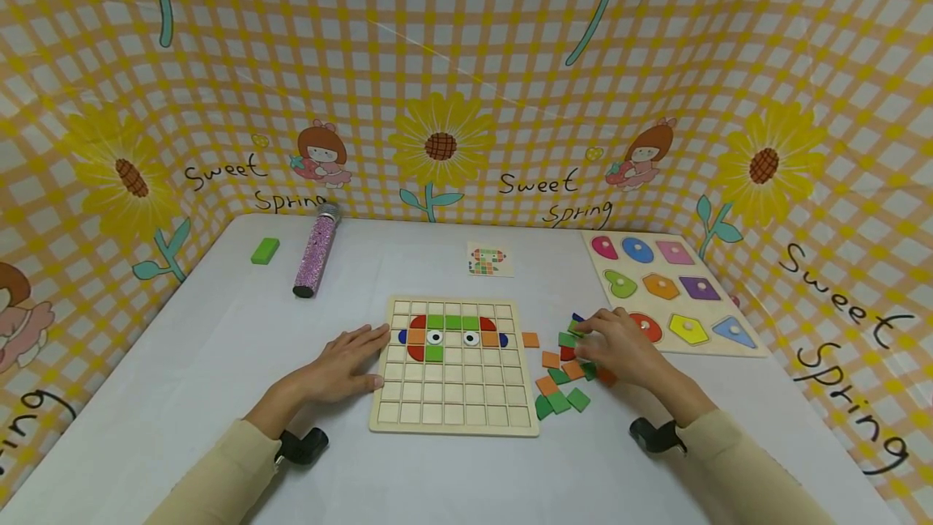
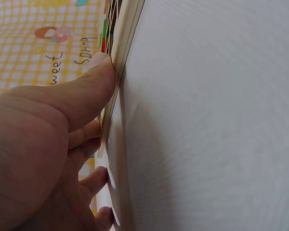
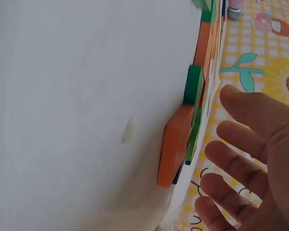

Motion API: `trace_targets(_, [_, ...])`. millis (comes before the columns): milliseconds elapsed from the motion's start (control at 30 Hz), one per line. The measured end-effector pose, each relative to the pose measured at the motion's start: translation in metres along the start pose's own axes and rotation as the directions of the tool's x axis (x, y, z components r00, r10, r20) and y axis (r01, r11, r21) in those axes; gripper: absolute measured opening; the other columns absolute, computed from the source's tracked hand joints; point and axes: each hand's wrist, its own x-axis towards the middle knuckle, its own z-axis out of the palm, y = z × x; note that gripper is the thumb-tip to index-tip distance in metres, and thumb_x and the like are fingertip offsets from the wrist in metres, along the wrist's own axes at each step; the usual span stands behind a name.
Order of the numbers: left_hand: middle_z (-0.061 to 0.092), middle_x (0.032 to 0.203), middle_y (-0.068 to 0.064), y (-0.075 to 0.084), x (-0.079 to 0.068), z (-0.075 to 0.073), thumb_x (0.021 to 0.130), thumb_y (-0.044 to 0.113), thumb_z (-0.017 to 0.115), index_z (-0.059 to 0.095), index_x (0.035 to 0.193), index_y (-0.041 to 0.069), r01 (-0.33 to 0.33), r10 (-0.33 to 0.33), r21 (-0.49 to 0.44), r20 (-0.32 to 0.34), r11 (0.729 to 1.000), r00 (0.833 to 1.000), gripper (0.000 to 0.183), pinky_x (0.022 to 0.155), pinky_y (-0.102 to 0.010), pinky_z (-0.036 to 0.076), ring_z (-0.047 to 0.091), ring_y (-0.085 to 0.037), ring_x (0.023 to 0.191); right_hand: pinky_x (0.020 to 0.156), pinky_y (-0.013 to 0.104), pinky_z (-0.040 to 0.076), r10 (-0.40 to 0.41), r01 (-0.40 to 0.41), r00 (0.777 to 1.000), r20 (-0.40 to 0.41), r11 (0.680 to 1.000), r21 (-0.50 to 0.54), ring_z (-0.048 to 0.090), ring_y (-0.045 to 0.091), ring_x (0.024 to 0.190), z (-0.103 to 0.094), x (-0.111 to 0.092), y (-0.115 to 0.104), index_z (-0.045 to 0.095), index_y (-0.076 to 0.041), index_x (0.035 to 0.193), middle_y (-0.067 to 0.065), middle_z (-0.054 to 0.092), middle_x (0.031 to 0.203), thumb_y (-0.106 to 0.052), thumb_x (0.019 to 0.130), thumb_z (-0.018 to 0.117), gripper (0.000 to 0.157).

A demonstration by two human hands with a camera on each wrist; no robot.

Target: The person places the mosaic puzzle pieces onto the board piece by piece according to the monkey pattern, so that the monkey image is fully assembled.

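Observation:
A wooden grid board (image 1: 453, 413) lies in the middle of the table. In its upper rows sit green, orange and red tiles, blue end pieces and two round eye tiles (image 1: 435, 337). My left hand (image 1: 346, 367) rests at the board's left edge, thumb and fingertips against the rim, as the left wrist view also shows. To the right of the board is a loose scatter of tiles, among them a green square (image 1: 578, 400) and an orange square (image 1: 550, 360). Over the scatter's right side hovers my right hand (image 1: 619, 347), its fingers loosely bent and spread, holding nothing.
Behind the board lies a small picture card (image 1: 490, 260) with a coloured tile figure. A wooden shape puzzle (image 1: 641, 310) with knobbed pieces is at the back right. Toward the back left are a glittery pink microphone (image 1: 315, 253) and a green block (image 1: 266, 250). Patterned cloth walls enclose the table.

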Motion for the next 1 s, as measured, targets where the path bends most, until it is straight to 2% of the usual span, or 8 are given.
trace_targets(333, [0.023,0.157,-0.014,0.000,0.000,-0.001,0.092,0.032,0.059,0.027,0.148,0.004,-0.001,0.001,-0.003,0.004,1.000,1.000,0.070,0.109,-0.067,0.015,0.016,-0.042,0.144,0.078,0.034,0.044,-0.052,0.052,0.998,0.023,0.998,-0.022,0.046,0.023,0.097,0.000,0.007,0.006,0.070,-0.013,0.109,0.008,0.064,0.107,-0.024,0.079,0.075,0.032])
trace_targets(533, [0.023,0.157,-0.014,0.000,0.000,-0.001,0.092,0.033,0.059,0.027,0.148,0.004,-0.002,0.002,-0.004,0.005,1.000,1.000,0.071,0.109,-0.066,0.015,0.016,-0.042,0.144,0.080,0.039,0.045,-0.084,0.085,0.996,0.024,0.994,-0.064,0.048,0.026,0.100,0.002,0.013,0.005,0.071,-0.015,0.108,0.008,0.063,0.106,-0.024,0.079,0.075,0.031])
trace_targets(800, [0.023,0.157,-0.015,0.000,0.000,-0.002,0.092,0.032,0.059,0.028,0.148,0.003,-0.007,0.007,-0.005,0.003,1.000,1.000,0.071,0.109,-0.068,0.015,0.016,-0.042,0.143,0.077,0.036,0.042,-0.058,0.062,0.998,0.037,0.991,-0.123,0.046,0.024,0.095,0.007,0.021,-0.001,0.073,-0.016,0.103,0.007,0.061,0.100,-0.030,0.076,0.078,0.031])
trace_targets(1000, [0.023,0.157,-0.014,0.001,0.000,-0.002,0.092,0.032,0.059,0.028,0.148,0.003,0.002,-0.001,-0.006,0.004,1.000,1.000,0.070,0.109,-0.068,0.015,0.016,-0.042,0.143,0.073,0.033,0.038,-0.047,0.049,0.999,0.023,0.994,-0.094,0.043,0.022,0.092,0.011,0.022,0.000,0.075,-0.015,0.099,0.006,0.059,0.096,-0.027,0.076,0.078,0.026])
